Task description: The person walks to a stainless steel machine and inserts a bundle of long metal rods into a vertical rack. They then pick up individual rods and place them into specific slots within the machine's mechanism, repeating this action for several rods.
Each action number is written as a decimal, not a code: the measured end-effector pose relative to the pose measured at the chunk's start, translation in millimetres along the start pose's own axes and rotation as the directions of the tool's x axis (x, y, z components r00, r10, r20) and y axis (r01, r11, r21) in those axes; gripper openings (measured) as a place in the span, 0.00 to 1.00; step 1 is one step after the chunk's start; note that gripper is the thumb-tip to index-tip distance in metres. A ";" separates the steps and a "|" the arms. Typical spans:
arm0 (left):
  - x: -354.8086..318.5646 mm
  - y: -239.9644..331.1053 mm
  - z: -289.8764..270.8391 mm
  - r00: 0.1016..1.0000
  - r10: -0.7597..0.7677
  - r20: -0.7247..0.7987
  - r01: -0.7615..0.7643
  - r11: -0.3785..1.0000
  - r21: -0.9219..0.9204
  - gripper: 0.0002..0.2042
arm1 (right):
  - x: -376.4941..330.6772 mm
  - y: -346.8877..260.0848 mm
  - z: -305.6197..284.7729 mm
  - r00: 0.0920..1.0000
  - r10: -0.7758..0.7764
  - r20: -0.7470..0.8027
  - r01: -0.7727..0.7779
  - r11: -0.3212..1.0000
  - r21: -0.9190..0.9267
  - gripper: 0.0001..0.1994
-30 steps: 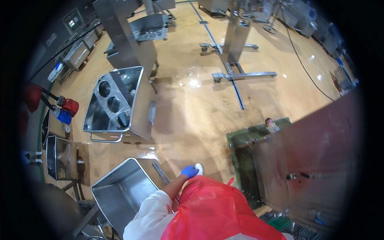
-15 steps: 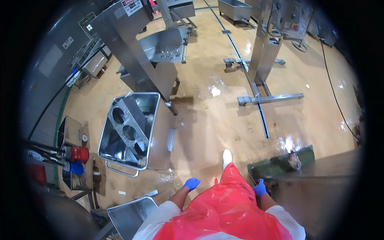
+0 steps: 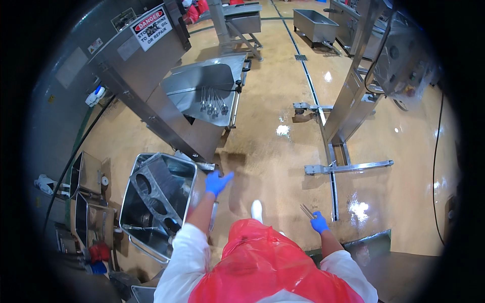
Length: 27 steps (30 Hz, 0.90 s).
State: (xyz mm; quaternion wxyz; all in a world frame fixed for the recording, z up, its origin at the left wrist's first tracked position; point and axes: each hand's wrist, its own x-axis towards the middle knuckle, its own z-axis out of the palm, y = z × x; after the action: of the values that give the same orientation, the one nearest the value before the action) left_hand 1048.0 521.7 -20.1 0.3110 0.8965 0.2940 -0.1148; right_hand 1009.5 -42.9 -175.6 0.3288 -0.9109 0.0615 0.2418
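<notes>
Rods (image 3: pixel 306 211) pinched in right hand (image 3: pixel 319 222) above floor (image 3: pixel 268 161), with left hand (image 3: pixel 217 184) loosely spread near metal tub (image 3: pixel 133 204), red apron (image 3: pixel 257 262) between and white boot (image 3: pixel 256 209) ahead.

The tan floor (image 3: pixel 265 141), marked by reflections and darker patches, is crossed by a narrow drain channel (image 3: pixel 334 194). On it stand a steel bin (image 3: pixel 134 209) at left, a wheeled steel stand (image 3: pixel 346 118) at right and, farther off, a long steel trough (image 3: pixel 323 34). Beyond the bin, a steel tray (image 3: pixel 202 76) carries a cluster of metal rods (image 3: pixel 214 105).
</notes>
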 end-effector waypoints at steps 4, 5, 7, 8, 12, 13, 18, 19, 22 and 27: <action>139.9 108.7 -93.9 0.931 0.104 -0.350 -0.063 0.990 0.125 0.51 | 48.7 14.6 -13.3 0.997 0.079 -0.019 -0.075 0.987 0.144 0.21; 179.1 120.5 -116.4 0.916 0.099 -0.389 -0.043 0.988 0.151 0.52 | 47.5 -0.3 -21.4 0.998 0.050 -0.025 -0.049 0.997 0.056 0.22; 236.9 164.2 -150.4 0.916 -0.024 -0.400 0.077 0.990 0.118 0.58 | 30.4 -15.8 -44.3 0.993 0.109 -0.034 -0.112 0.990 -0.082 0.22; 259.1 182.5 -166.5 0.915 -0.107 -0.389 0.147 0.986 0.076 0.59 | 21.8 -17.2 -49.8 0.984 0.177 -0.033 -0.179 0.975 -0.134 0.22; 330.9 196.8 -184.0 0.889 -0.375 -0.262 0.381 0.924 -0.033 0.64 | -14.5 16.0 -67.8 0.925 0.364 0.109 -0.324 0.905 -0.275 0.20; 345.6 198.0 -189.0 0.878 -0.413 -0.243 0.417 0.908 -0.035 0.66 | -11.3 -1.6 -69.5 0.884 0.443 0.149 -0.400 0.882 -0.249 0.19; 369.8 203.3 -163.0 0.892 -0.273 -0.361 0.338 0.932 0.132 0.43 | 5.2 -48.8 -65.7 0.718 0.614 0.328 -0.566 0.789 -0.238 0.16; 371.3 198.9 -160.7 0.900 -0.249 -0.357 0.300 0.949 0.095 0.39 | 19.1 -38.4 -51.4 0.735 0.578 0.354 -0.524 0.816 -0.244 0.16; 381.5 156.7 -162.7 0.901 -0.139 -0.411 0.149 0.989 -0.010 0.27 | 89.5 -22.0 -30.0 0.795 0.426 0.431 -0.321 0.899 -0.297 0.17; 332.1 51.3 -105.2 0.874 -0.403 -0.273 0.013 0.580 -0.814 0.22 | 293.9 18.5 -84.1 0.748 0.145 0.647 0.237 0.853 -0.465 0.17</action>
State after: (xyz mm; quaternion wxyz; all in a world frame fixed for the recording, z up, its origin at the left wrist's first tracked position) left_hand 1347.1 706.3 -41.9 0.5853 0.6243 0.4807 0.1912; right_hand 1295.5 -96.3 -271.4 0.0768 -0.8200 -0.1498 0.5470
